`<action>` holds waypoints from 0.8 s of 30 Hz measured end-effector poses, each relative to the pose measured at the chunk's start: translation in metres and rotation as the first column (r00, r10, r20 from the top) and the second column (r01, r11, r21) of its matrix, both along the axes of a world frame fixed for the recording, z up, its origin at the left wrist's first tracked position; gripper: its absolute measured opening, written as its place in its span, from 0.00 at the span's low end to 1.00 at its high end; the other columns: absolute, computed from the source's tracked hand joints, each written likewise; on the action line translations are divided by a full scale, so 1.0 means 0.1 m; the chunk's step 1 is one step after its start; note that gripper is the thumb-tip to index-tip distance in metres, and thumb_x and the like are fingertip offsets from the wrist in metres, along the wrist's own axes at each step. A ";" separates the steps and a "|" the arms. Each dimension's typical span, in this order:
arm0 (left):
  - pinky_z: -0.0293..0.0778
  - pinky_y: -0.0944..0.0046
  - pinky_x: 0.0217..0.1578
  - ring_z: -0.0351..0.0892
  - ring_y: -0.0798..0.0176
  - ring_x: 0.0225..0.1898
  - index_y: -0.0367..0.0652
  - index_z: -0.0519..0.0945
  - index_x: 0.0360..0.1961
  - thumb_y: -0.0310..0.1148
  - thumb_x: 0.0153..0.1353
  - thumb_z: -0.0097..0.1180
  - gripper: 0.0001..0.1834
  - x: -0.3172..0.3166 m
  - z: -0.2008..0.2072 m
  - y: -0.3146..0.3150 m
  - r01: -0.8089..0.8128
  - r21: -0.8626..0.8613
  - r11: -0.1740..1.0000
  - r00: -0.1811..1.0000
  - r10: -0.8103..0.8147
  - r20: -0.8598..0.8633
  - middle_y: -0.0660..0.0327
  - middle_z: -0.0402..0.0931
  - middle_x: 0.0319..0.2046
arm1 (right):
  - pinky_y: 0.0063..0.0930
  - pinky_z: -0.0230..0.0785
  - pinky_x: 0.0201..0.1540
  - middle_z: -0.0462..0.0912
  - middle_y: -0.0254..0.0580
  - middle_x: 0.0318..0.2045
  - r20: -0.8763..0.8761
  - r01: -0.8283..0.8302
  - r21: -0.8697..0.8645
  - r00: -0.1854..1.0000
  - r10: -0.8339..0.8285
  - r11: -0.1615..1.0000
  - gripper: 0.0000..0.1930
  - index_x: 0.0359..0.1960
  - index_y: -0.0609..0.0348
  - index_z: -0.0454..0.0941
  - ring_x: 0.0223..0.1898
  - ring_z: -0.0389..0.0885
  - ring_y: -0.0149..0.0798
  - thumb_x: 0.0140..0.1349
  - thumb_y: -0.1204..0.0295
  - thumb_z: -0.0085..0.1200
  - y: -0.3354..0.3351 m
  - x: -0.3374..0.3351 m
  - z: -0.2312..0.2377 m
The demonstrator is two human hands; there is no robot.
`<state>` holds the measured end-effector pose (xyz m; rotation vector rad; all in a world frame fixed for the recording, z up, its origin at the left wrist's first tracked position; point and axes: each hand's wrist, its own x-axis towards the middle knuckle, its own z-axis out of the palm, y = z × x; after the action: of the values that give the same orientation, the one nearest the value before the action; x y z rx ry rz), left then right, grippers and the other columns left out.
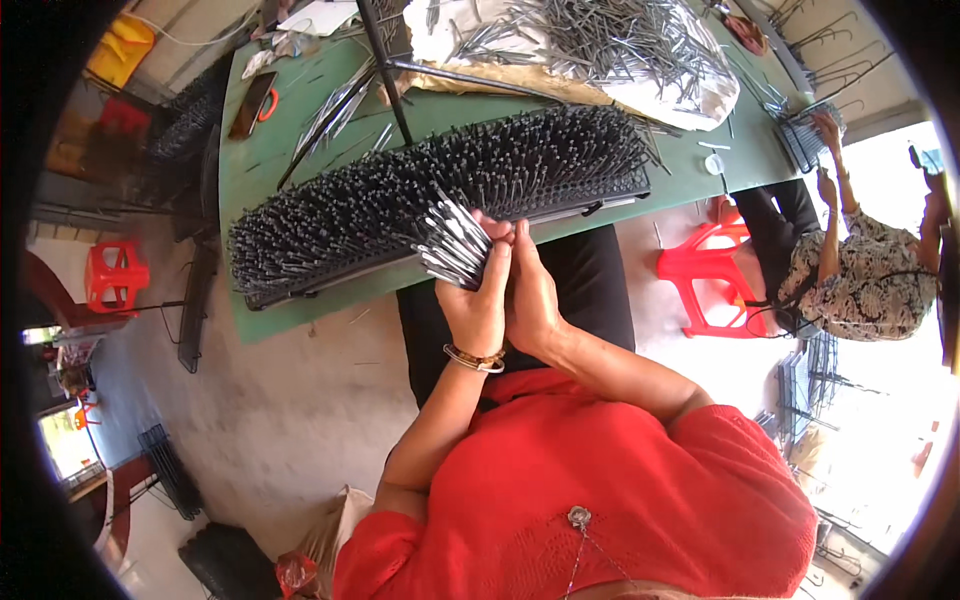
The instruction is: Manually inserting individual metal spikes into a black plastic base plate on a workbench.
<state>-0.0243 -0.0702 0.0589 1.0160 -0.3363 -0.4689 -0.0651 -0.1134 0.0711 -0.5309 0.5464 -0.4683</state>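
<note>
A bundle of thin silvery metal rods [455, 243] fans out from my left hand [474, 312], whose fingers are closed round it. My right hand [533, 300] presses against the left one, its fingers together at the near end of the bundle; what lies between the palms is hidden. Just beyond both hands is a long dark rack [620, 198], packed with several rows of upright dark rods [440, 180]. The bundle's far tips overlap the rack's near edge in view. The rack lies along the front of a green table [690, 160].
A heap of loose rods [610, 40] lies on a white sheet [715, 85] at the back. Dark metal bars [393, 100] rise behind the rack. A phone [252, 105] and orange-handled scissors [268, 106] lie at left. Another person [865, 275] works at right, near a red stool [700, 265].
</note>
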 end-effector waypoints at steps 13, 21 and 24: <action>0.80 0.63 0.37 0.81 0.61 0.38 0.32 0.72 0.48 0.26 0.63 0.51 0.14 -0.11 -0.10 0.16 0.523 0.012 0.852 0.750 -0.454 -0.481 0.52 0.79 0.41 | 0.16 0.64 0.22 0.78 0.33 0.20 -0.477 -0.539 -0.539 0.829 0.293 0.647 0.16 0.39 0.68 0.81 0.21 0.71 0.22 0.60 0.63 0.60 -0.93 -0.41 0.02; 0.81 0.60 0.39 0.82 0.58 0.41 0.32 0.74 0.48 0.28 0.63 0.51 0.14 -0.19 -0.16 0.13 0.540 0.032 0.841 0.687 -0.418 -0.595 0.51 0.79 0.42 | 0.17 0.65 0.26 0.80 0.32 0.22 -0.502 -0.583 -0.416 0.787 0.359 0.697 0.10 0.34 0.67 0.82 0.24 0.74 0.21 0.59 0.70 0.61 -1.08 -0.58 -0.18; 0.81 0.59 0.40 0.81 0.58 0.42 0.32 0.74 0.48 0.28 0.62 0.52 0.14 -0.19 -0.20 0.11 0.554 0.041 0.832 0.686 -0.428 -0.588 0.51 0.79 0.43 | 0.17 0.67 0.27 0.80 0.32 0.22 -0.521 -0.587 -0.553 0.797 0.305 0.591 0.09 0.32 0.66 0.82 0.25 0.74 0.21 0.60 0.70 0.60 -1.09 -0.60 -0.20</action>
<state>-0.0434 -0.0593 0.0387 0.9386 -0.0168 -1.3007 -0.1251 -0.2219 0.0510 -1.4941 0.5595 -0.0364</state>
